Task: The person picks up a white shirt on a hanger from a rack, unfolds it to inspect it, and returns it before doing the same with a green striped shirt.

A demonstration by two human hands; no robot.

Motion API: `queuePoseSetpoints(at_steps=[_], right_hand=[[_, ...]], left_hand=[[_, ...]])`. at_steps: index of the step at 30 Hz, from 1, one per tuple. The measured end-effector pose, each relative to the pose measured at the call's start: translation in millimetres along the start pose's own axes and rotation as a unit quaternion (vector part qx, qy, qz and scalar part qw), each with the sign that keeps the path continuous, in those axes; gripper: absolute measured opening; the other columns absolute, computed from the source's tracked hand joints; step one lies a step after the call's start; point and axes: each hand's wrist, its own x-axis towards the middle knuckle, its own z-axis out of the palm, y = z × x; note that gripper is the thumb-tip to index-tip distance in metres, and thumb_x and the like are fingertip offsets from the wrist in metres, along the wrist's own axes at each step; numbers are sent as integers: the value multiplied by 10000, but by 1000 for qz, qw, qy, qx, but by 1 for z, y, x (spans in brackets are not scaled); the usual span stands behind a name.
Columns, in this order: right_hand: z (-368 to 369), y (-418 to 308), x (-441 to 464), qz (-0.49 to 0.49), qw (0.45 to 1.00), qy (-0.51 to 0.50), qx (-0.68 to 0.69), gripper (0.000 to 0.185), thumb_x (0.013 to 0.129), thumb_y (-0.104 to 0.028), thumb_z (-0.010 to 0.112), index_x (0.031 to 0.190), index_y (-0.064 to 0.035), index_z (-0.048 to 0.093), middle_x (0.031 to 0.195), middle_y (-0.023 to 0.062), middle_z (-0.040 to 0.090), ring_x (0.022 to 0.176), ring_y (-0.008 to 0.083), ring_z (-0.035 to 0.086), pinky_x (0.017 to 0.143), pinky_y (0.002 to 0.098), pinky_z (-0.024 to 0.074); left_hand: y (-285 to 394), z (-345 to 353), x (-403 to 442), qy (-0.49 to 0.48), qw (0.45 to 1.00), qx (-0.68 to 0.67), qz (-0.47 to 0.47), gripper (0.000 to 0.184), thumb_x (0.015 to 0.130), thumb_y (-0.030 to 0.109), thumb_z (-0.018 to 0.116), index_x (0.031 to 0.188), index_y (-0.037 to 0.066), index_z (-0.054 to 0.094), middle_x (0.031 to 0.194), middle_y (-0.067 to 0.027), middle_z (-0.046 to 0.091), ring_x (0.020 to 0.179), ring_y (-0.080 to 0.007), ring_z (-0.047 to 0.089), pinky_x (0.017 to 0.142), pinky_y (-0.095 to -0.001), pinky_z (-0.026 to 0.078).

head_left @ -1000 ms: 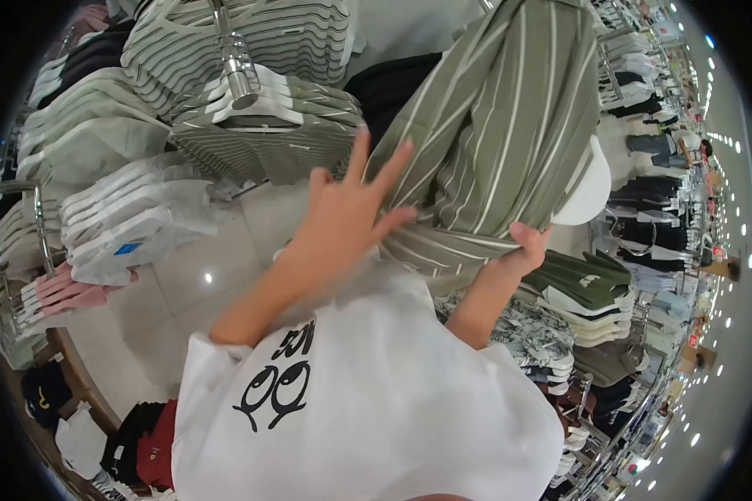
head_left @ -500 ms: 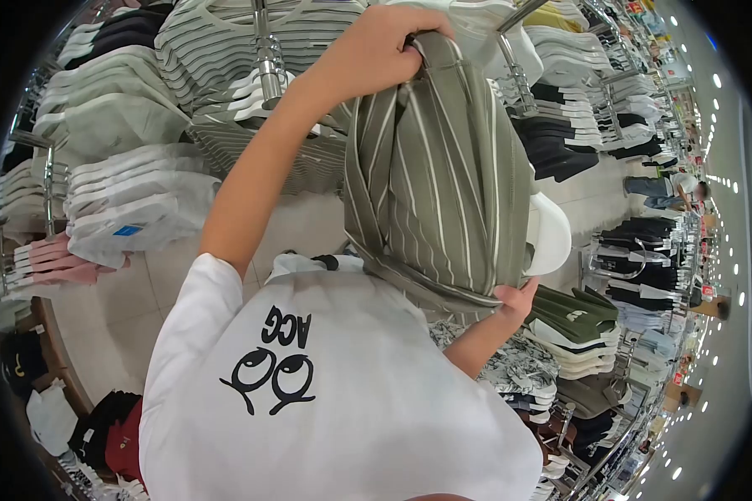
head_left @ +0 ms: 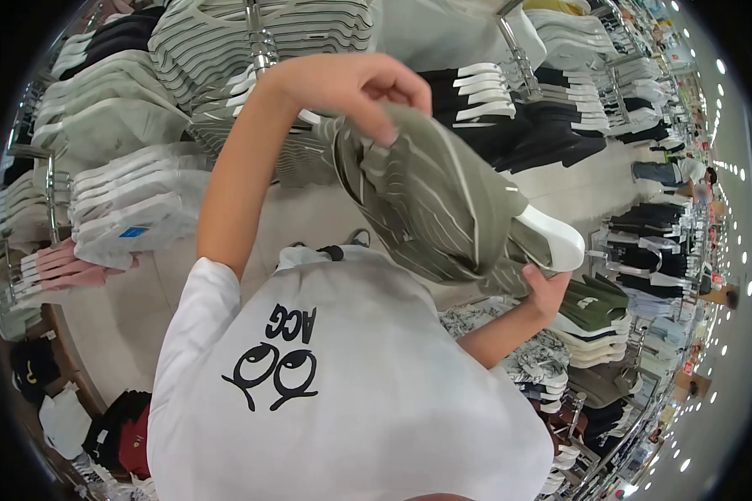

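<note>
An olive-green shirt with pale stripes (head_left: 443, 192) hangs bunched in front of my chest. A white hanger (head_left: 556, 238) sticks out of its right end. At the shirt's upper left edge is my left hand (head_left: 363, 92), its thumb resting on the cloth and its fingers curved but apart from the thumb. My right hand (head_left: 551, 288) grips the cloth at the lower right, just under the hanger, thumb uppermost. Part of its fingers is hidden behind the shirt.
Striped shirts (head_left: 259, 37) hang on a metal rack ahead. White garments (head_left: 142, 196) and pink ones (head_left: 75, 271) hang at left, black ones (head_left: 518, 125) at upper right. Patterned shirts (head_left: 510, 342) hang below my right hand. A person (head_left: 677, 171) stands far right.
The shirt has dropped from a raised, spread position into a folded bunch, and its hanger shows more. My left hand has come lower and its fingers have loosened; my right hand has shifted right.
</note>
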Motion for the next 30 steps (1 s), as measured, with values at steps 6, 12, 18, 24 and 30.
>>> queuePoseSetpoints(at_steps=[6, 12, 18, 24, 30], right_hand=[[0, -36, 11, 44, 984, -7, -173, 374, 753, -42, 823, 1083, 45, 669, 930, 57, 701, 827, 121, 633, 733, 262, 501], [-5, -42, 17, 55, 975, -17, -217, 336, 759, -19, 810, 1063, 31, 676, 946, 50, 699, 845, 117, 635, 762, 259, 497], [-20, -37, 11, 11, 967, 113, -226, 351, 776, -10, 809, 1096, 30, 673, 998, 51, 701, 888, 125, 643, 811, 265, 502], [-41, -25, 5, -139, 914, 362, -120, 542, 802, 50, 751, 1302, 62, 543, 1231, 139, 612, 1076, 227, 612, 933, 350, 505], [-57, -5, 3, -174, 902, 382, -106, 577, 793, 39, 749, 1321, 64, 515, 1249, 170, 592, 1100, 259, 607, 1006, 397, 480]], left_hand=[[-44, 42, 4, -74, 995, -60, 1, 467, 643, 106, 857, 1007, 28, 575, 987, -29, 627, 947, -100, 600, 804, -259, 483], [-44, 56, -2, -13, 999, -16, -37, 404, 646, 68, 834, 953, 26, 576, 943, -30, 639, 889, -129, 597, 796, -289, 482], [-69, 83, -53, 442, 835, 329, -12, 279, 633, -88, 653, 872, 11, 548, 832, -137, 601, 799, -349, 585, 736, -372, 493], [-187, 137, -125, 373, 809, 365, -272, 193, 742, 2, 688, 930, 22, 650, 940, -124, 683, 872, -329, 660, 799, -382, 518], [-169, 141, -112, 432, 885, 104, -139, 299, 856, 133, 749, 1127, 35, 670, 1057, -68, 720, 935, -175, 686, 790, -332, 525]])
